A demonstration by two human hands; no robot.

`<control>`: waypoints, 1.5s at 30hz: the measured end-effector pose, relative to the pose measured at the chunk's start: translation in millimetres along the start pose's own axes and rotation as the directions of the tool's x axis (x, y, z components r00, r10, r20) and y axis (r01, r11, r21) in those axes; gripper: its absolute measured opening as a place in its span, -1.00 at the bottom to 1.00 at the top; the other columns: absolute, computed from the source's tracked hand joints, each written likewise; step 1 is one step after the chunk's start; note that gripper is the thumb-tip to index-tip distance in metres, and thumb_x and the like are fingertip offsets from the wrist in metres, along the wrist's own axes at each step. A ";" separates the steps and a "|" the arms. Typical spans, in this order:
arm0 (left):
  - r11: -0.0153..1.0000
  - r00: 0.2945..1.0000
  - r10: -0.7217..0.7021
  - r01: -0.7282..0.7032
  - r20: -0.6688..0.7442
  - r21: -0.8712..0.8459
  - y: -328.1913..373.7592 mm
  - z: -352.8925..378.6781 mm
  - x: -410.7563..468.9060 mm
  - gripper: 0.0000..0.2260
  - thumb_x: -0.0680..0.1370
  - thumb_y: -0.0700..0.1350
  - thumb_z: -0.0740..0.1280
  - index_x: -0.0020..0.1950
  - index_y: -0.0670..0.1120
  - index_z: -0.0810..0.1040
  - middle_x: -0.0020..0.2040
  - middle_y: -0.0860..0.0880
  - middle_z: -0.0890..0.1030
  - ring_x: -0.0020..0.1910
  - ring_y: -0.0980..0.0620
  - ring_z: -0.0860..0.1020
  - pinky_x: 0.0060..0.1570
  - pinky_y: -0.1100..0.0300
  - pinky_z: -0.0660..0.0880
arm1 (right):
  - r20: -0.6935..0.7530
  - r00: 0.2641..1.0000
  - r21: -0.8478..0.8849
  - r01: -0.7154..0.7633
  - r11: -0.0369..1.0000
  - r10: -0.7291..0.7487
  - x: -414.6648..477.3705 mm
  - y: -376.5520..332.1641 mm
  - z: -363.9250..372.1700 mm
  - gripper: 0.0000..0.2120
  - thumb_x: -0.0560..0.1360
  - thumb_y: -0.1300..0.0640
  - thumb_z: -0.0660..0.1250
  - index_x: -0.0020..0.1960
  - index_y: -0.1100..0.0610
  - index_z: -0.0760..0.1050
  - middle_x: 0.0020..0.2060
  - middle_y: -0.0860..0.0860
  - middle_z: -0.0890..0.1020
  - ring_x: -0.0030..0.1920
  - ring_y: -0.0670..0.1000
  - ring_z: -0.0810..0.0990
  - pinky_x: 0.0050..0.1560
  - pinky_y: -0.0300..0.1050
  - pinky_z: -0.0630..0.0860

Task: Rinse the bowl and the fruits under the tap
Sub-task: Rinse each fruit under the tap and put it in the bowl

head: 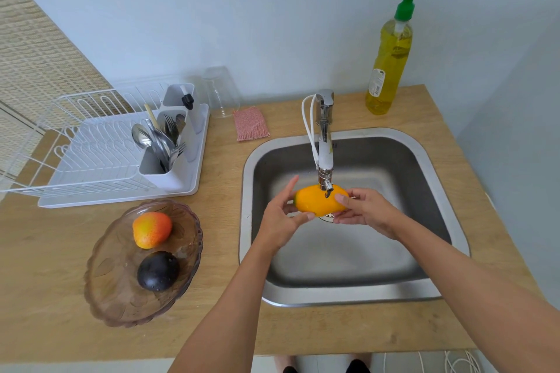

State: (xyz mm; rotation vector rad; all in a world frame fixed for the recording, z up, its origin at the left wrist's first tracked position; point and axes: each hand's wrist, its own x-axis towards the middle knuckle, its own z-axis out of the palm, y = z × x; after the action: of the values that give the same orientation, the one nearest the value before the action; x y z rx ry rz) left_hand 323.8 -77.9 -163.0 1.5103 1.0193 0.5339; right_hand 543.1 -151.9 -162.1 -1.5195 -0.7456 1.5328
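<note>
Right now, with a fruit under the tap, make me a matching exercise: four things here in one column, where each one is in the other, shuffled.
Things:
1. yellow fruit
2. dark purple fruit
3. pink scrubbing pad
4. soap bottle

Places:
A. in the brown bowl
B. standing on the counter, right of the tap
C. held by the left hand and right hand over the sink
D. lying beside the glass

Pairs: 1-C, 2-A, 3-D, 4-B
</note>
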 end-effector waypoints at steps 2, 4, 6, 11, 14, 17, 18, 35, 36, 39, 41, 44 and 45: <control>0.998 0.999 0.043 -0.045 0.022 0.051 2.2 6.4 3.9 -0.34 0.45 -0.17 0.55 0.48 0.16 0.40 0.34 0.09 0.45 0.26 0.07 0.52 0.08 0.31 0.54 | -0.029 0.999 -0.032 -0.022 0.999 0.021 -2.9 -0.6 -5.3 -0.41 0.39 -0.13 0.42 0.22 0.29 0.54 -0.07 0.28 0.71 -0.05 0.22 0.74 -0.07 -0.11 0.68; 0.995 0.996 0.063 -0.067 0.063 0.071 3.5 12.1 7.2 -0.40 0.44 -0.19 0.56 0.40 0.15 0.46 0.37 0.08 0.44 0.30 0.06 0.46 0.06 0.34 0.53 | -0.049 0.998 -0.067 -0.046 0.997 0.043 -5.7 -2.1 -9.6 -0.40 0.39 -0.16 0.42 0.17 0.32 0.55 -0.12 0.28 0.72 -0.08 0.24 0.74 -0.04 -0.04 0.69; 0.995 0.997 0.019 -0.026 0.073 0.097 4.8 16.1 9.9 -0.44 0.43 -0.16 0.57 0.34 0.18 0.48 0.30 0.09 0.48 0.26 0.05 0.48 0.06 0.30 0.52 | -0.070 0.995 -0.096 -0.076 0.992 0.070 -8.4 -4.2 -12.3 -0.38 0.39 -0.19 0.40 0.15 0.34 0.55 -0.12 0.30 0.72 -0.09 0.25 0.74 0.05 0.06 0.68; 0.980 0.998 -0.050 0.044 0.025 0.196 -0.1 13.5 8.8 -0.50 0.43 0.02 0.57 0.32 0.15 0.51 0.20 0.10 0.52 0.15 0.05 0.52 -0.04 0.28 0.48 | -0.194 0.981 -0.379 -0.062 0.923 -0.013 -12.4 -22.7 -12.1 -0.46 0.54 -0.28 0.25 0.31 0.11 0.50 0.25 0.13 0.61 0.17 0.11 0.64 0.25 0.11 0.55; 0.967 0.997 -0.077 0.082 -0.032 0.242 -4.8 4.3 3.3 -0.48 0.43 0.09 0.55 0.35 0.10 0.52 0.17 0.10 0.52 0.11 0.06 0.54 -0.01 0.22 0.49 | -0.199 0.939 -0.593 0.112 0.797 -0.279 -9.2 -52.9 -13.1 -0.36 0.56 -0.28 0.22 0.54 0.02 0.27 0.50 0.01 0.37 0.45 0.04 0.38 0.36 -0.02 0.32; 0.960 0.993 -0.091 0.107 -0.074 0.259 -8.5 -6.6 -1.3 -0.48 0.42 0.09 0.56 0.34 0.07 0.54 0.19 0.05 0.55 0.11 0.03 0.55 0.05 0.14 0.53 | -0.126 0.890 -0.748 0.205 0.631 -0.439 6.6 -89.6 -10.7 -0.29 0.57 -0.32 0.16 0.60 -0.01 0.12 0.61 -0.03 0.13 0.59 -0.01 0.10 0.49 0.06 0.13; 0.959 0.993 -0.091 0.110 -0.081 0.263 -9.1 -9.8 -2.8 -0.48 0.42 0.09 0.56 0.35 0.06 0.54 0.21 0.03 0.56 0.13 0.02 0.55 0.09 0.10 0.55 | -0.100 0.882 -0.782 0.216 0.584 -0.461 13.5 -101.5 -8.4 -0.28 0.56 -0.34 0.13 0.60 -0.02 0.09 0.62 -0.04 0.07 0.60 -0.01 0.04 0.51 0.08 0.08; 0.958 0.987 -0.048 0.089 -0.152 0.274 -7.8 -49.1 -26.8 -0.47 0.42 0.14 0.55 0.35 0.12 0.50 0.16 0.15 0.54 0.09 0.12 0.54 -0.08 0.36 0.45 | 0.012 0.971 -0.986 0.051 0.158 -0.239 63.1 -168.1 19.5 -0.04 0.51 -0.46 -0.09 0.60 0.26 0.02 0.62 0.12 -0.04 0.62 0.13 -0.04 0.56 0.14 0.07; 0.960 0.986 -0.046 0.088 -0.160 0.267 -6.1 -51.9 -28.3 -0.48 0.42 0.14 0.55 0.34 0.15 0.50 0.15 0.17 0.53 0.07 0.14 0.54 -0.10 0.37 0.45 | 0.004 0.975 -0.987 0.039 0.154 -0.222 62.2 -167.7 20.3 -0.03 0.50 -0.47 -0.09 0.60 0.26 0.02 0.62 0.13 -0.06 0.62 0.14 -0.06 0.56 0.15 0.05; 0.968 0.979 -0.036 0.084 -0.203 0.235 1.7 -64.8 -34.9 -0.48 0.40 0.17 0.54 0.32 0.17 0.50 0.16 0.19 0.54 0.07 0.19 0.54 -0.10 0.35 0.47 | -0.009 0.981 -0.986 0.023 0.165 -0.192 58.8 -168.8 23.1 -0.05 0.51 -0.46 -0.08 0.60 0.25 0.01 0.62 0.13 -0.10 0.62 0.14 -0.13 0.57 0.19 0.02; 0.974 0.969 -0.001 0.057 -0.247 0.219 9.7 -77.2 -40.7 -0.49 0.40 0.16 0.55 0.32 0.17 0.53 0.16 0.17 0.57 0.08 0.16 0.56 -0.09 0.32 0.49 | -0.008 0.977 -0.982 0.032 0.186 -0.213 56.9 -169.6 29.2 -0.09 0.53 -0.44 -0.05 0.62 0.19 -0.02 0.62 0.14 -0.09 0.61 0.14 -0.16 0.57 0.20 0.00; 0.976 0.932 0.086 -0.009 -0.352 0.216 23.9 -100.9 -52.7 -0.61 0.40 0.07 0.57 0.15 0.31 0.55 0.04 0.28 0.62 0.03 0.20 0.60 -0.13 0.41 0.47 | 0.017 0.938 -0.974 0.094 0.208 -0.347 53.8 -173.7 48.5 -0.17 0.55 -0.40 0.00 0.62 0.12 0.02 0.62 0.14 -0.02 0.62 0.12 -0.13 0.56 0.19 0.00; 0.976 0.916 0.107 -0.023 -0.386 0.216 27.6 -109.3 -57.9 -0.62 0.40 0.05 0.58 0.13 0.33 0.55 0.03 0.28 0.63 0.03 0.21 0.60 -0.11 0.41 0.48 | 0.033 0.920 -0.969 0.126 0.214 -0.391 51.6 -176.0 58.5 -0.19 0.56 -0.39 0.02 0.62 0.10 0.03 0.62 0.13 -0.01 0.62 0.12 -0.11 0.56 0.17 -0.01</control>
State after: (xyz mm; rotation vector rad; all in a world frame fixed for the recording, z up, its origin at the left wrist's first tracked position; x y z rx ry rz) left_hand 214.4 -63.9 -100.7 1.6633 1.3749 0.8258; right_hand 515.6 -14.8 -29.7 -2.1864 -1.9432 0.4618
